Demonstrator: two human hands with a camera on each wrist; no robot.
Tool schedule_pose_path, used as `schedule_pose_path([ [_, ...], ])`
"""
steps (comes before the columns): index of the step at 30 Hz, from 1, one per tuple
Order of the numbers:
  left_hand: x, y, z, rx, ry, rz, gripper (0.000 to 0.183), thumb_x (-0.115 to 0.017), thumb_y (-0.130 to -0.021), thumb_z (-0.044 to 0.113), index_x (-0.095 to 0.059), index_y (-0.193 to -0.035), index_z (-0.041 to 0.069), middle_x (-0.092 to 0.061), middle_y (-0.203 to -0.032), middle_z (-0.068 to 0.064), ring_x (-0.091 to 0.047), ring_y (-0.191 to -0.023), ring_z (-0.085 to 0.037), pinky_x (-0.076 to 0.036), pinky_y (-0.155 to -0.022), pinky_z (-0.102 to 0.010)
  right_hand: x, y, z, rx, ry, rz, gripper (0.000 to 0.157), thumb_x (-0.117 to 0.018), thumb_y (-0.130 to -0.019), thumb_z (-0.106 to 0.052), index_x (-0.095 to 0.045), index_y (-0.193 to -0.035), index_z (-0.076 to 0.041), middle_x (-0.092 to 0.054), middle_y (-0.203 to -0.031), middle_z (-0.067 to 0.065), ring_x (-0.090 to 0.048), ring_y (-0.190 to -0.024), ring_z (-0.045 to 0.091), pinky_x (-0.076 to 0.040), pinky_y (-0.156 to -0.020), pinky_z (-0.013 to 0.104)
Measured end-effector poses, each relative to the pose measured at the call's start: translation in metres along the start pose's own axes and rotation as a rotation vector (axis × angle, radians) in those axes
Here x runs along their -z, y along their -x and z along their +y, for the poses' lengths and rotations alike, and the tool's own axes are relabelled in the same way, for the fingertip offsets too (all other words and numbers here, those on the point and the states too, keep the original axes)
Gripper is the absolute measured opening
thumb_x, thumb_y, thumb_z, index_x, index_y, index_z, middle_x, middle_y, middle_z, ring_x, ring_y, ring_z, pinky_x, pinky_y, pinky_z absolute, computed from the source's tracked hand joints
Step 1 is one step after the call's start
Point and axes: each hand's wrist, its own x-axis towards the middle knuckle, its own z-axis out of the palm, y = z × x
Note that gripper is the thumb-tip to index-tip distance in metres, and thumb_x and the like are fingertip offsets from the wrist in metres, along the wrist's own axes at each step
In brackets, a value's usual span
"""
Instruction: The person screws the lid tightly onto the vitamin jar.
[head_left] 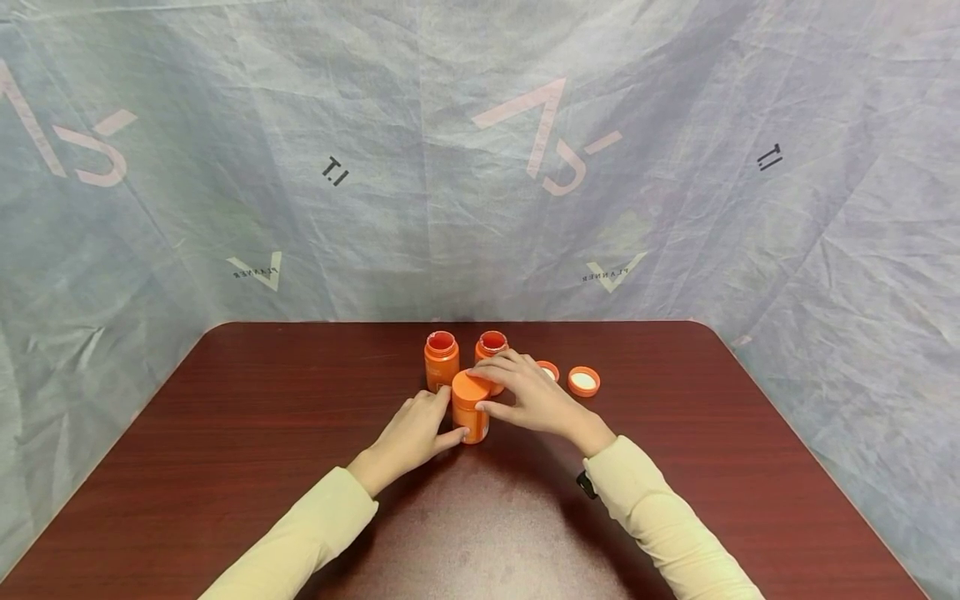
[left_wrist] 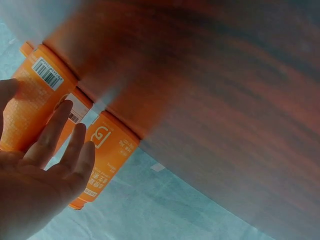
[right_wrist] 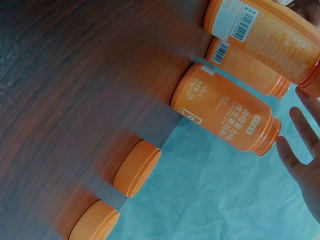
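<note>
Sleeves, two, pale: left sleeve [head_left: 300, 533] entering from 7 o'clock, right sleeve [head_left: 667, 533] from 5 o'clock; both lie nearest the head camera.

Desk [head_left: 465, 533], one, dark red-brown wood grain, rounded far corners.

Capped bottle [head_left: 470, 423], one, orange, upright on the desk a little below centre, between the hands; white barcode label visible in both wrist views.

Left hand [head_left: 411, 433], at the capped bottle's 9 o'clock. Thumb and forefinger apart by the bottle's width, gripping its body low down; remaining fingers slightly fanned in the left wrist view.

Right hand [head_left: 536, 397], at 3 o'clock. Thumb on the near side and fingers on the far side of the fitted lid [head_left: 471, 387], parted by its width and holding it.

Left uncapped bottle [head_left: 441, 368], orange, upright, at 11 o'clock from the capped bottle, just beside it; contact cannot be told.

Right uncapped bottle [right_wrist: 225, 107], orange, upright, at 1 o'clock, partly behind the right hand.

Inner loose lid [right_wrist: 136, 168] and outer loose lid [head_left: 583, 381], orange, white lining upward, toward 2 o'clock, apart.

Backdrop cloth [head_left: 420, 208], grey, printed, hanging at 12 o'clock.
</note>
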Motion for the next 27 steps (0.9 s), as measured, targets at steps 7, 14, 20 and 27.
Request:
schedule_pose_path([
  [7,-0.0007,-0.0008,-0.001,0.001,0.009,0.004,0.053,-0.067,-0.079,0.045,-0.049,-0.109,0.005,-0.06,-0.078,-0.004,-0.056,-0.076,-0.023,-0.047,-0.069,-0.039,0.0012,-0.0009,-0.0008,-0.009,-0.057,-0.019,0.045,-0.068,-0.082,-0.03,-0.056,-0.123,-0.017,-0.057,-0.123,0.0,-0.043,-0.118,0.018,-0.039,-0.089,0.044],
  [14,-0.0006,-0.0019,0.0004,0.019,0.019,0.008,0.058,-0.063,-0.079,0.051,-0.049,-0.11,0.004,-0.06,-0.079,-0.005,-0.058,-0.08,-0.024,-0.049,-0.073,-0.042,0.0022,-0.0009,-0.0007,-0.012,-0.082,-0.027,0.045,-0.068,-0.082,-0.029,-0.056,-0.123,-0.016,-0.056,-0.124,-0.001,-0.043,-0.119,0.018,-0.039,-0.088,0.045],
  [20,-0.0004,-0.0021,0.0008,0.031,0.018,0.014,0.057,-0.064,-0.079,0.051,-0.049,-0.109,0.005,-0.06,-0.079,-0.005,-0.058,-0.081,-0.024,-0.048,-0.073,-0.042,0.0035,-0.0008,0.0007,-0.03,-0.073,-0.038,0.044,-0.067,-0.082,-0.031,-0.056,-0.123,-0.018,-0.055,-0.125,-0.001,-0.042,-0.119,0.016,-0.038,-0.091,0.046],
  [27,0.0032,0.0012,-0.0007,0.069,0.024,0.008,0.059,-0.065,-0.078,0.05,-0.05,-0.112,0.005,-0.06,-0.08,-0.004,-0.056,-0.081,-0.023,-0.047,-0.073,-0.04,0.0083,-0.0001,0.0029,-0.042,-0.07,-0.008,0.041,-0.065,-0.084,-0.032,-0.057,-0.122,-0.018,-0.056,-0.124,-0.002,-0.044,-0.117,0.015,-0.037,-0.093,0.041],
])
